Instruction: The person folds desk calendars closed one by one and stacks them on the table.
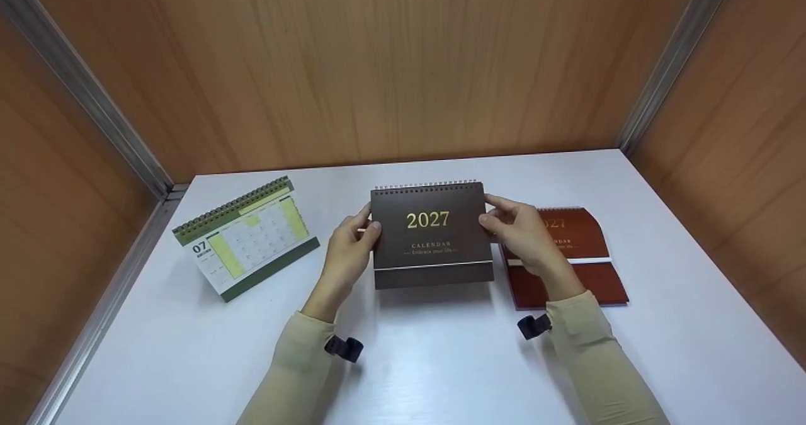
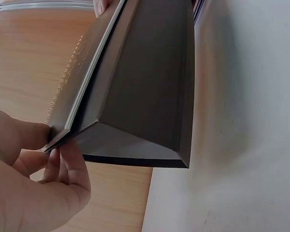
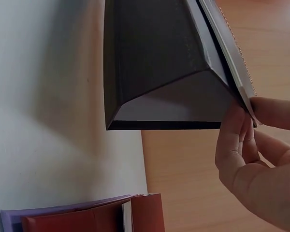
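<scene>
A dark brown desk calendar (image 1: 432, 236) with gold "2027" lettering and a spiral along its top is held up between both hands. Its base is folded out into a stand, and the wrist views show a gap and a shadow between it and the table. My left hand (image 1: 349, 249) pinches the calendar's left edge, thumb on the front cover and fingers behind. On the opposite edge my right hand (image 1: 526, 233) pinches in the same way. Beneath the right forearm lies a red calendar (image 1: 592, 280), partly hidden by that hand and wrist.
To the left a green desk calendar (image 1: 252, 239) stands angled, its page marked 07. All of this is on a white table (image 1: 434, 374), with wood-grain panels (image 1: 403, 66) behind and at both sides. A purple-edged item (image 3: 12, 220) shows under the red calendar in the right wrist view.
</scene>
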A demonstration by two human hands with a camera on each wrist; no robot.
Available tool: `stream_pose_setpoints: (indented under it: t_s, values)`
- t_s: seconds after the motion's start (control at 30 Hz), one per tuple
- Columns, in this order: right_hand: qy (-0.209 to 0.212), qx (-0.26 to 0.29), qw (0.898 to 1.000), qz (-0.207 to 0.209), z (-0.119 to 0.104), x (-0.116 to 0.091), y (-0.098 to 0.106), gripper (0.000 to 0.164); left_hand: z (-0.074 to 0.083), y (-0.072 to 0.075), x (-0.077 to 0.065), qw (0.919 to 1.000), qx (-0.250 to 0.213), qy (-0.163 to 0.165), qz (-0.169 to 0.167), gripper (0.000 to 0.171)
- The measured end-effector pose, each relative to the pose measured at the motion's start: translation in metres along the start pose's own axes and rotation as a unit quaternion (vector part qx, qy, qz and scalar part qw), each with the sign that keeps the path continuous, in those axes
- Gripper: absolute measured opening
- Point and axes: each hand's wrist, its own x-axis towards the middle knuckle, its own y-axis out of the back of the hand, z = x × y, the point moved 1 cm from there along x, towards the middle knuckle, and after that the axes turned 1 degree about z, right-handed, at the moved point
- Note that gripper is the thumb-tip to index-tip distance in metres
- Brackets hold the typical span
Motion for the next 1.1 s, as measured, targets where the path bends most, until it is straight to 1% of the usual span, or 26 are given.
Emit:
stream_pose_setpoints:
  t_s: [0.13, 0.27, 0.47, 0.6, 0.93, 1.1]
  values:
    - [-0.001, 0.005, 1.0, -0.013, 0.002, -0.001, -0.003, 0.056, -0.003, 0.002, -0.004, 0.9999, 0.004, 0.013, 0.001, 0.053]
    - [-0.009, 0.007, 1.0, -0.021, 0.005, -0.001, -0.003, 0.057, -0.004, 0.002, -0.005, 0.9999, 0.009, 0.012, -0.002, 0.055]
    - [-0.027, -0.005, 0.999, -0.028, 0.011, -0.001, 0.002, 0.057, -0.006, -0.001, -0.002, 0.9997, 0.011, 0.008, -0.018, 0.055]
    - [-0.031, -0.024, 0.999, -0.033, 0.014, 0.0, 0.003, 0.057, -0.01, -0.002, 0.0, 0.9994, 0.01, 0.014, -0.03, 0.055]
    - [-0.036, -0.035, 0.998, -0.04, 0.015, 0.0, 0.003, 0.056, -0.017, -0.004, 0.003, 0.9988, 0.006, 0.03, -0.038, 0.056]
    - [-0.041, -0.037, 0.997, -0.052, 0.017, 0.001, 0.002, 0.054, -0.021, -0.003, 0.003, 0.9989, 0.002, 0.03, -0.037, 0.056]
